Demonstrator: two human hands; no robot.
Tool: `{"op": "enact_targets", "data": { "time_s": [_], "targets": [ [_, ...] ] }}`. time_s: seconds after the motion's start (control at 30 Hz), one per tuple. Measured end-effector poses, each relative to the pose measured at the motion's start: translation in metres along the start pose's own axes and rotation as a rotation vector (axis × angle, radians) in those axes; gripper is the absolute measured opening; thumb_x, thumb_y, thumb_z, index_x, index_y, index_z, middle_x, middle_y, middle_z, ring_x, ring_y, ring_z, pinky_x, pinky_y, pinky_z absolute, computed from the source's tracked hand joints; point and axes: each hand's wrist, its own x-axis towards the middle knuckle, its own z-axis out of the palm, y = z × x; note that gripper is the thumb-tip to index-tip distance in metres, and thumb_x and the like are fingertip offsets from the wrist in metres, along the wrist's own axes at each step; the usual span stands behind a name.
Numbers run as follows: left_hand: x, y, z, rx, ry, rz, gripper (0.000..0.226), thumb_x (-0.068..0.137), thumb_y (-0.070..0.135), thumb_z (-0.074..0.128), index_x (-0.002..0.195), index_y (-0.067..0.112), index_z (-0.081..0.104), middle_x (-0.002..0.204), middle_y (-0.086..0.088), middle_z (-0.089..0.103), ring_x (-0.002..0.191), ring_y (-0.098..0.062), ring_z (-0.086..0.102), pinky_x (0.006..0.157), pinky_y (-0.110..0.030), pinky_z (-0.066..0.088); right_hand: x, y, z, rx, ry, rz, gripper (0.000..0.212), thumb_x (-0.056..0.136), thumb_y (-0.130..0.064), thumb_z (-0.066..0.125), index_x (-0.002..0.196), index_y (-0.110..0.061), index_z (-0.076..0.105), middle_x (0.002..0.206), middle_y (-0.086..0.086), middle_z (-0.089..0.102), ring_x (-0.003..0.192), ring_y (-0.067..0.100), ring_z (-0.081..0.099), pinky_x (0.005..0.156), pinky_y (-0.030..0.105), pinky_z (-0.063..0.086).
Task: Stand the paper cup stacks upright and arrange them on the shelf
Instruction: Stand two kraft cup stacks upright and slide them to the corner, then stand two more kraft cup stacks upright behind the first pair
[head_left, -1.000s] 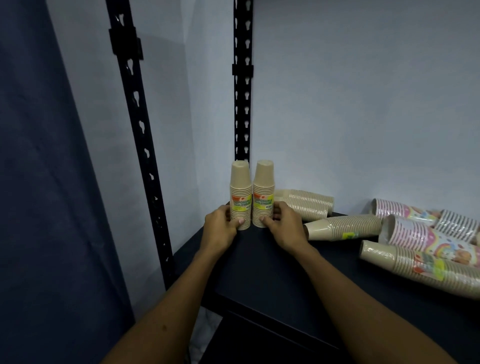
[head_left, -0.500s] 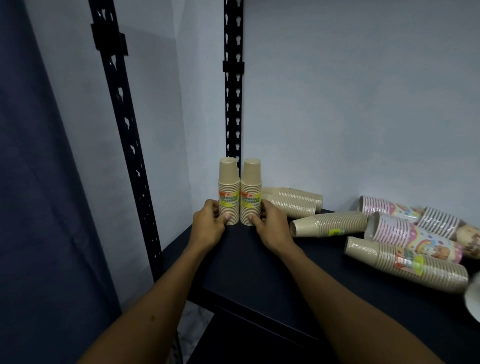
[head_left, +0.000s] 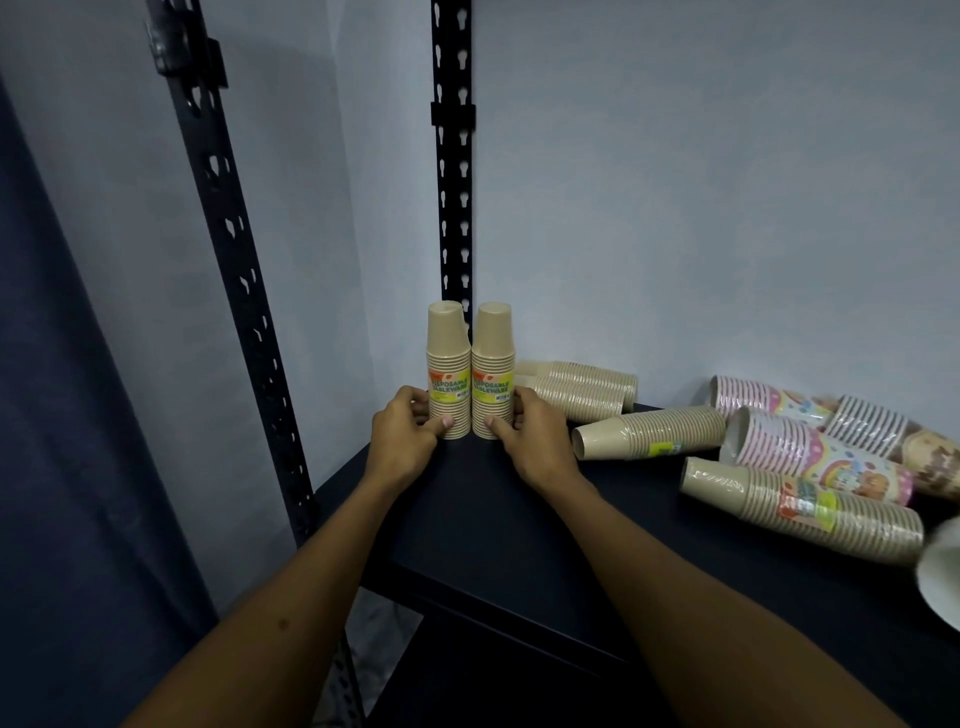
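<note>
Two tan paper cup stacks stand upright side by side in the shelf's back left corner, the left stack and the right stack, each with a yellow label. My left hand grips the base of the left stack. My right hand grips the base of the right stack. Several more stacks lie on their sides to the right: tan ones and pink patterned ones.
The dark shelf board runs right from the corner. Black slotted uprights stand at the back corner and front left. A blue curtain hangs at the left. A white cup rim shows at the right edge.
Both hands stay on the two upright stacks. The view has shifted a little, so the stacks appear slightly further left; the stacks themselves have hardly moved.
</note>
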Motion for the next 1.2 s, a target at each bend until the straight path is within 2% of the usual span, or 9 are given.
{"op": "enact_targets", "data": {
  "time_s": [0.4,0.5,0.67,0.77,0.87,0.97,1.07,1.2],
  "targets": [
    [0.000,-0.002,0.000,-0.022,-0.033,-0.021,0.038,0.085,0.019,0.069,0.118,0.011,0.051,0.116,-0.006,0.063,0.095,-0.013,0.058,0.082,-0.026,0.049,-0.002,-0.003,-0.002,0.033,-0.001,0.028,0.040,0.085,-0.022,0.070,0.122,-0.010,0.059,0.114,0.005,0.068,0.103,0.017,0.064,0.092,0.039,0.054],
    [0.000,-0.004,0.000,-0.025,-0.040,-0.031,0.042,0.085,0.021,0.069,0.121,0.011,0.050,0.118,-0.006,0.063,0.098,-0.014,0.059,0.086,-0.028,0.050,-0.004,-0.005,-0.004,0.048,0.005,0.036,0.037,0.085,-0.019,0.070,0.120,-0.010,0.060,0.113,0.004,0.069,0.101,0.015,0.065,0.091,0.036,0.054],
    [-0.003,-0.002,-0.003,-0.030,-0.036,-0.067,0.059,0.083,0.022,0.072,0.133,0.011,0.043,0.125,-0.009,0.060,0.108,-0.021,0.061,0.091,-0.034,0.050,-0.008,-0.006,-0.009,0.048,0.023,0.049,0.037,0.087,-0.017,0.069,0.121,-0.007,0.059,0.108,-0.001,0.066,0.095,0.007,0.059,0.084,0.021,0.047],
    [-0.009,-0.002,-0.006,-0.004,0.019,-0.071,0.064,0.082,0.023,0.072,0.136,0.011,0.041,0.126,-0.010,0.058,0.111,-0.023,0.059,0.092,-0.035,0.049,-0.012,-0.006,-0.012,0.064,0.046,0.067,0.036,0.086,-0.019,0.070,0.118,-0.005,0.061,0.105,-0.001,0.065,0.097,0.012,0.061,0.085,0.023,0.049],
    [-0.020,0.001,-0.012,0.061,0.091,-0.036,0.047,0.084,0.018,0.069,0.126,0.009,0.049,0.114,-0.009,0.060,0.101,-0.021,0.060,0.084,-0.031,0.051,-0.018,-0.006,-0.017,0.036,0.022,0.073,0.035,0.086,-0.022,0.070,0.116,-0.005,0.063,0.108,0.005,0.068,0.097,0.014,0.062,0.091,0.031,0.052],
    [-0.035,0.005,-0.015,0.072,0.119,0.063,0.019,0.084,0.010,0.063,0.103,0.009,0.060,0.089,-0.004,0.063,0.078,-0.015,0.058,0.068,-0.021,0.048,-0.033,-0.010,-0.026,-0.028,-0.028,0.064,0.029,0.088,-0.021,0.066,0.111,-0.004,0.067,0.105,0.006,0.070,0.094,0.014,0.063,0.088,0.027,0.050],
    [-0.048,0.011,-0.015,0.070,0.048,0.126,0.008,0.084,0.009,0.062,0.091,0.012,0.063,0.080,0.002,0.062,0.072,-0.011,0.057,0.061,-0.012,0.043,-0.052,-0.011,-0.039,-0.124,-0.084,0.036,0.025,0.090,-0.021,0.063,0.108,-0.005,0.069,0.104,0.007,0.071,0.096,0.016,0.064,0.084,0.025,0.048],
    [-0.065,0.021,-0.005,0.146,-0.098,0.193,0.004,0.085,0.015,0.064,0.089,0.016,0.065,0.083,0.004,0.065,0.076,-0.006,0.060,0.064,-0.012,0.044,-0.082,-0.011,-0.066,-0.235,-0.140,-0.017,0.026,0.090,-0.021,0.060,0.109,-0.006,0.070,0.108,0.006,0.070,0.102,0.017,0.063,0.090,0.028,0.048]
  ]
}}
